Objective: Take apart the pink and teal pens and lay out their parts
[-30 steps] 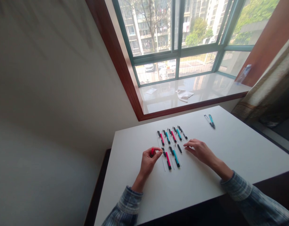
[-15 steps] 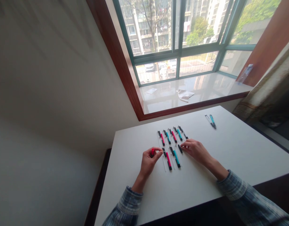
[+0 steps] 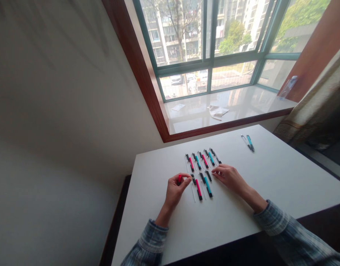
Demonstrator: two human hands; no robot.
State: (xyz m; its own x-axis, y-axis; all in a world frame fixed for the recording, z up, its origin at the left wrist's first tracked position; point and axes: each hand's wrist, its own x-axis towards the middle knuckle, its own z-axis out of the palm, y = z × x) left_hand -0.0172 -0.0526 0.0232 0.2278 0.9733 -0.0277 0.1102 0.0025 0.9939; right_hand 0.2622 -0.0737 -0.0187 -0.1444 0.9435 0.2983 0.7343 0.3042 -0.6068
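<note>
My left hand point(image 3: 174, 189) is closed on a small red pen part point(image 3: 179, 179), pinched between thumb and fingers above the white table point(image 3: 241, 214). My right hand point(image 3: 227, 176) rests on the table with its fingertips pinched on a short black pen piece point(image 3: 209, 175), beside a teal pen point(image 3: 206, 184). A pink pen point(image 3: 198, 188) lies between my hands. Behind them lies a back row of several pink and teal pens point(image 3: 202, 159) in clear sleeves.
A teal pen and a clear sleeve point(image 3: 249, 142) lie apart at the table's far right. Beyond the table runs a glossy window sill point(image 3: 241, 103) with a white cloth point(image 3: 217, 111) and a paper. A curtain point(image 3: 311, 111) hangs at the right, a plain wall at the left.
My right hand slid left across the table and took hold of the short black piece, dragging it slightly left towards the teal pen. My left hand stayed put with the red part.
</note>
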